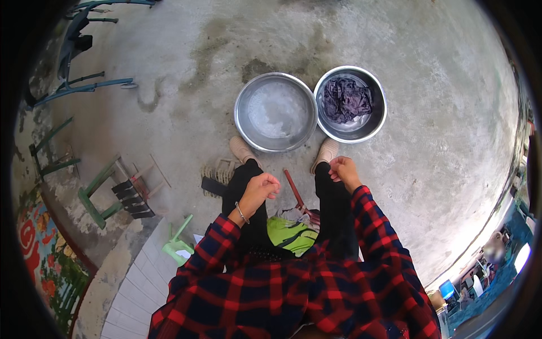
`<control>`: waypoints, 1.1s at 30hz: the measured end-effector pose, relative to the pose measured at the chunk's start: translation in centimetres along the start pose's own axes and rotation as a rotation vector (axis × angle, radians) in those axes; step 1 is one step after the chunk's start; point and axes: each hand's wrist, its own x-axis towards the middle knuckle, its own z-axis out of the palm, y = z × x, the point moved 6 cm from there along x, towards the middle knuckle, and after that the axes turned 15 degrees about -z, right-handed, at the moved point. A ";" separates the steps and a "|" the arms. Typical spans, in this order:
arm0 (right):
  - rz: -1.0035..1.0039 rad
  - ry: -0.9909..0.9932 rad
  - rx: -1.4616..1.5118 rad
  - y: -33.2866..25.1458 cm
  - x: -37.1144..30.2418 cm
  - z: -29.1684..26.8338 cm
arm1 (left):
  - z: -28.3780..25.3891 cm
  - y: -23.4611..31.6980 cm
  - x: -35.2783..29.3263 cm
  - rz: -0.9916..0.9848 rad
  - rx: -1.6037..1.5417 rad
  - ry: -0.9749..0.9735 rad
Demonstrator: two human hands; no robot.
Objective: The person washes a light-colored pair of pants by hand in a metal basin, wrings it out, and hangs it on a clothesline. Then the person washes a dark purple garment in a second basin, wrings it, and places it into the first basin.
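Red-and-navy plaid woven shirt [243,294], nearest the viewer, with matte black trousers [332,203] beyond. Left hand [259,191], a thin metal bracelet [242,214] at its wrist, and right hand [344,171] are each raised over a leg, fingers loosely curled; whether either encloses anything cannot be told. Beyond the beige, textured shoes [241,149], a wide, round, silver metal basin [274,116] meets, rim to rim, a smaller round silver metal basin [378,107] on its right. Inside the smaller lies crumpled, dark purple, wet-looking cloth [345,100]. Both basins stand on stained grey concrete floor [440,141], well in from its left and right edges. Between the legs: slender reddish stick [293,187] and bright green fabric [291,234].
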 end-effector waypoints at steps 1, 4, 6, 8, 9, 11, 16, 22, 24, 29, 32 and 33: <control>0.020 -0.022 -0.008 1.1 2.3 0.5 | -0.5 -0.4 2.4 -0.009 0.019 0.002; 0.038 -0.020 0.002 5.6 9.4 2.2 | -2.9 -0.9 9.1 0.025 0.153 0.062; 0.001 -0.034 -0.258 8.8 14.1 2.8 | -5.0 -0.8 13.4 0.079 0.284 0.114; -0.087 0.029 -0.561 9.8 18.2 4.7 | -7.0 0.1 16.8 0.142 0.232 0.109; -0.006 -0.005 -0.487 11.2 19.8 5.1 | -7.8 0.5 18.3 0.192 0.319 0.173; -0.006 0.040 -0.235 12.2 22.2 7.5 | -9.2 1.3 19.1 0.265 0.387 0.279; -0.068 0.288 -0.168 19.8 29.2 8.1 | -7.5 4.8 19.6 0.503 0.581 0.334; -0.002 -0.045 0.410 16.4 26.3 19.0 | -4.8 4.3 15.6 0.585 0.878 0.340; 0.012 -0.164 0.593 15.5 27.1 23.8 | -5.5 2.4 15.8 0.608 1.056 0.458; 0.115 -0.331 0.784 11.7 28.4 31.1 | -5.8 -0.7 16.4 0.500 1.205 0.517; 0.165 -0.385 0.709 11.4 28.1 32.6 | -5.7 -1.3 15.8 0.543 1.174 0.527; 0.091 -0.460 0.579 11.0 27.8 32.1 | -5.8 -1.5 15.6 0.575 1.158 0.544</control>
